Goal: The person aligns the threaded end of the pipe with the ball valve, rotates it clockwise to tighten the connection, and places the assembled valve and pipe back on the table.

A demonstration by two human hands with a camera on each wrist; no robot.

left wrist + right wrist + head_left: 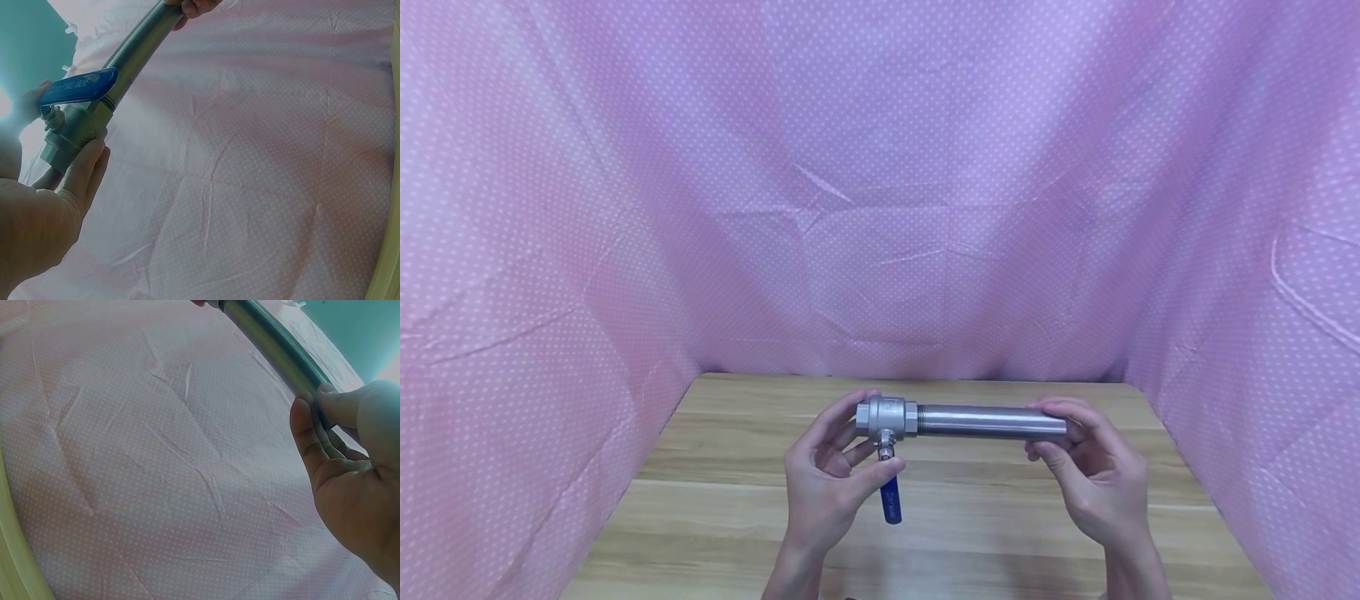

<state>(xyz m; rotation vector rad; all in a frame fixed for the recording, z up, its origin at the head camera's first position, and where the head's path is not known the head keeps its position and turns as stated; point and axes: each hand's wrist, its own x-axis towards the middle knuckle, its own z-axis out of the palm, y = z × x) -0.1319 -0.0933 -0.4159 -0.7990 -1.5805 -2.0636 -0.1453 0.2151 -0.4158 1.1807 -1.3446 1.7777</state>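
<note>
Valve (891,410) and pipe (981,422), end to end above the tabletop (722,492). Gripped the valve at left with the left hand (824,479); pinched the pipe's right end with the right hand (1101,479). Looked heavy, rigid, probably slick; seemed best held by the valve's hex ends (912,418).

light wood-grain table (700,492), tan streaks running sideways, rounded far corners, soft shadows toward the front
</note>
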